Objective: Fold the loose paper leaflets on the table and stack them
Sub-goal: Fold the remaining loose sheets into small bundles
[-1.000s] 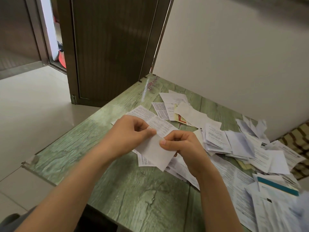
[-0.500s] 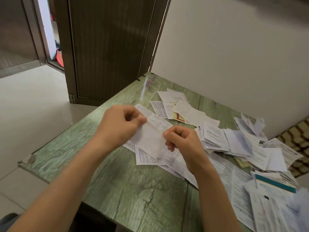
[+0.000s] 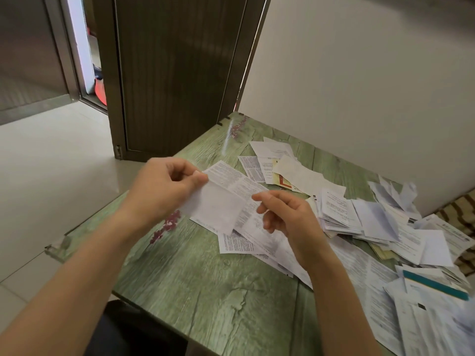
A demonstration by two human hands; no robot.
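Note:
My left hand (image 3: 164, 186) pinches the upper left corner of a folded white leaflet (image 3: 216, 209) and holds it just above the green wooden table (image 3: 205, 291). Just right of the leaflet's edge is my right hand (image 3: 290, 219), fingers loosely curled and apart, with nothing in them. A stack of folded leaflets (image 3: 339, 214) lies to the right of my right hand. Loose printed leaflets (image 3: 246, 242) lie flat under and behind the held one.
More loose leaflets (image 3: 411, 317) cover the table's right side, one with a teal stripe (image 3: 434, 285). Other sheets (image 3: 272, 160) lie at the back near the white wall (image 3: 359, 86). A dark door (image 3: 174, 73) stands beyond the table's far left corner. The table's left edge drops to tiled floor.
Both hands lifted the leaflet up and away from me. My right hand let go of its right edge and opened; my left hand still grips it.

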